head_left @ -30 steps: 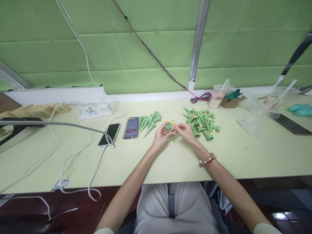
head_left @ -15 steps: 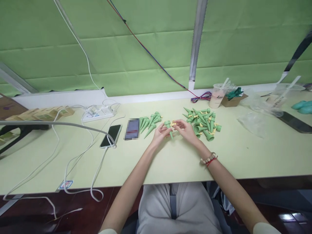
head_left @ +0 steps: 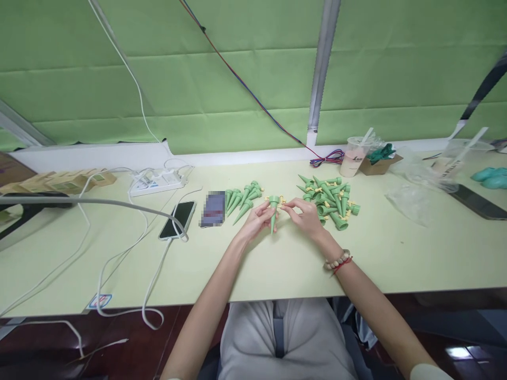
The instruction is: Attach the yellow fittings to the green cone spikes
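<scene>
My left hand [head_left: 256, 221] is closed around a green plant watering spike [head_left: 273, 214], held point down just above the table. Small yellow valve parts [head_left: 282, 200] stick out near the spike's cap. At its right side, the thumb and finger of my right hand [head_left: 303, 215] are pinched on the yellow valve; the fingertips hide most of their contact. Beyond my left hand lies a group of similar green spikes [head_left: 242, 211], tips toward me. A bigger jumbled pile of spikes with yellow valves [head_left: 328, 195] lies beside my right hand.
Left of the spikes are a blurred-out flat object [head_left: 213, 209] and a phone [head_left: 178, 219] with a white cable over it. A power strip [head_left: 158, 182] sits farther back. To the right stand a drink cup [head_left: 352, 157], a small cardboard box [head_left: 378, 165] and crumpled plastic [head_left: 412, 202].
The spike in my left hand has turned more upright and shifted slightly left. My right hand's fingers have come together in a pinch at its side. The view has moved slightly.
</scene>
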A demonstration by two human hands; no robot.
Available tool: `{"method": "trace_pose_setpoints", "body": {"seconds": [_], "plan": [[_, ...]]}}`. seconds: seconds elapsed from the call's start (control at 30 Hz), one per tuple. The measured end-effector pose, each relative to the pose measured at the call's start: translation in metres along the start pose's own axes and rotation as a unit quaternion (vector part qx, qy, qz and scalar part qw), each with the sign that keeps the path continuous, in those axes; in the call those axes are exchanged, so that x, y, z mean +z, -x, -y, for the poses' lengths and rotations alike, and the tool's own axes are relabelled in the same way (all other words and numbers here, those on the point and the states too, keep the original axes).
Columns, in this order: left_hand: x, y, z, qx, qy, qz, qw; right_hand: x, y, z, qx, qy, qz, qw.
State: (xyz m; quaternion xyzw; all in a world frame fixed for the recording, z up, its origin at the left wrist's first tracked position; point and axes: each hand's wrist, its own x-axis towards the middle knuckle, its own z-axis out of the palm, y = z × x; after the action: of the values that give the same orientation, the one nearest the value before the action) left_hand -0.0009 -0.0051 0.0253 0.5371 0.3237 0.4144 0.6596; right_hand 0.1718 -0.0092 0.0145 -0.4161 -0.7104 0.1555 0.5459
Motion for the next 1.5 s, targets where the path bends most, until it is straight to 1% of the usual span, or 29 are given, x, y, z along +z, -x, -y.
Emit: {"method": "trace_pose_setpoints", "body": {"seconds": [0.07,0.17,0.23,0.37,0.43,0.47,0.53,0.6,0.7,0.77,0.83,0.9,0.97,1.03,1.13,1.27,1.43,1.5], "plan": [[0.002,0.002,-0.001,0.015,-0.02,0.016,1.0,0.001,0.001,0.005,0.042,-0.026,-0.012,0.999],[0.003,0.004,-0.002,0.043,-0.052,0.023,0.997,0.003,0.001,0.01,0.126,-0.113,-0.005,0.986],[0.003,0.003,-0.003,0.059,-0.068,0.024,0.996,0.003,-0.001,0.01,0.186,-0.175,0.018,0.967],[0.003,0.002,-0.003,0.079,-0.083,0.038,0.993,0.0,-0.005,0.008,0.291,-0.269,0.075,0.915],[0.003,0.001,-0.001,0.082,-0.082,0.043,0.992,0.001,-0.007,0.007,0.319,-0.29,0.083,0.898],[0.004,0.001,0.0,0.083,-0.081,0.041,0.992,0.002,-0.008,0.007,0.324,-0.293,0.08,0.896],[0.005,0.0,0.004,0.081,-0.076,0.029,0.993,0.005,-0.008,0.006,0.319,-0.284,0.062,0.902],[0.005,-0.002,0.007,0.071,-0.062,0.006,0.996,0.01,-0.008,0.005,0.297,-0.265,0.042,0.916],[0.004,-0.004,0.009,0.051,-0.003,-0.018,0.999,0.013,-0.006,0.003,0.215,-0.204,0.015,0.955],[0.004,-0.005,0.007,0.039,0.037,-0.014,0.998,0.011,-0.005,0.0,0.143,-0.157,0.012,0.977],[0.003,-0.003,0.004,0.024,0.056,-0.003,0.998,0.008,-0.005,-0.002,0.083,-0.115,0.022,0.99],[0.003,-0.001,0.001,0.008,0.059,0.004,0.998,0.004,-0.004,-0.003,0.042,-0.077,0.034,0.996],[0.003,0.001,0.0,-0.002,0.059,0.01,0.998,0.001,-0.003,-0.002,0.025,-0.05,0.045,0.997],[0.004,0.002,0.001,-0.007,0.057,0.02,0.998,0.001,-0.002,0.0,0.035,-0.043,0.056,0.997],[0.005,0.003,0.001,0.007,0.054,0.027,0.998,0.003,-0.001,0.004,0.084,-0.078,0.067,0.991],[0.006,0.004,0.001,0.032,0.027,0.018,0.999,0.004,-0.002,0.009,0.144,-0.149,0.091,0.974],[0.007,0.005,-0.001,0.023,-0.035,0.017,0.999,-0.003,-0.006,0.011,0.169,-0.188,0.123,0.96],[0.007,0.005,-0.002,0.028,-0.048,0.02,0.998,-0.005,-0.007,0.01,0.193,-0.224,0.144,0.944]]}}
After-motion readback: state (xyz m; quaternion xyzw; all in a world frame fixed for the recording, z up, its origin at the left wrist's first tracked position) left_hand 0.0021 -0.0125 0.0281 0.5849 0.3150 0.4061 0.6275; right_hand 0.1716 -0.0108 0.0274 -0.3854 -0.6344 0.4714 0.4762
